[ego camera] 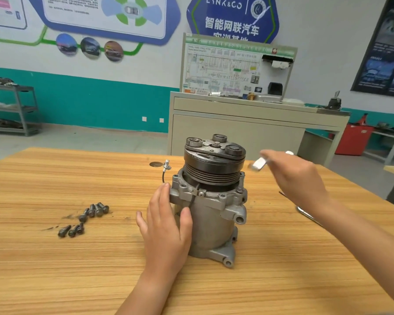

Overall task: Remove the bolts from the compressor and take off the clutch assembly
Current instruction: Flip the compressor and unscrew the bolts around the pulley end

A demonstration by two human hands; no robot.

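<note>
left hand (166,223) spread against compressor (213,226) | right hand (298,178) blurred, grip unclear | bolts (87,218) well left

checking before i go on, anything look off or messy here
The plate on top of the compressor seems to sit tilted on the black pulley, and dark smudges mark the table beside the loose bolts.

Left grip (166,221) flat; right grip (298,176) raised

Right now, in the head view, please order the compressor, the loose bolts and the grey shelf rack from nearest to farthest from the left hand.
1. compressor: touching the left hand, on its right.
2. loose bolts: on the table, to its left.
3. grey shelf rack: far back on the left.
</note>
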